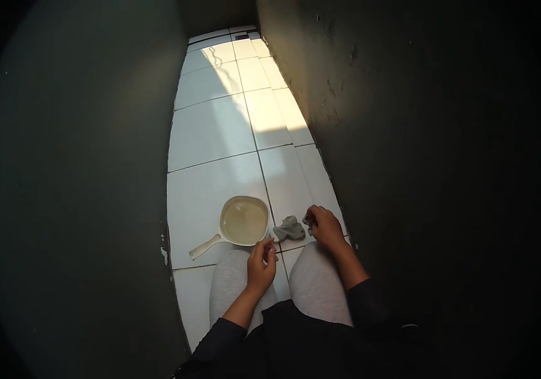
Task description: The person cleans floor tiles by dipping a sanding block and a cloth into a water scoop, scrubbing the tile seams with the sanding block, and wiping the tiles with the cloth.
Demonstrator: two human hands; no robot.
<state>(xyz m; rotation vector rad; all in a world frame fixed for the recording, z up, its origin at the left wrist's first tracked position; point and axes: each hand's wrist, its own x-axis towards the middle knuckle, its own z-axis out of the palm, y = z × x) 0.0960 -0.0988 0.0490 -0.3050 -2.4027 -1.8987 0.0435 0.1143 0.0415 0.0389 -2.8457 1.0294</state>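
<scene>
A pale dipper (244, 220) with liquid in it sits on the white tiles, its handle pointing to the lower left. Just right of it lies a crumpled grey cloth (290, 228). My left hand (261, 262) is below the dipper's right edge, fingers curled in near the thumb; whether something small is between them I cannot make out. My right hand (323, 225) is to the right of the cloth, its fingers pinched on a small grey piece that hangs at the fingertips. Whether that piece joins the cloth is unclear.
White floor tiles (211, 134) run forward between a dark wall (93, 189) on the left and another dark wall (409, 158) on the right. Sunlight falls on the far tiles, where a small dark drain opening (241, 37) shows. My knees are just behind the hands.
</scene>
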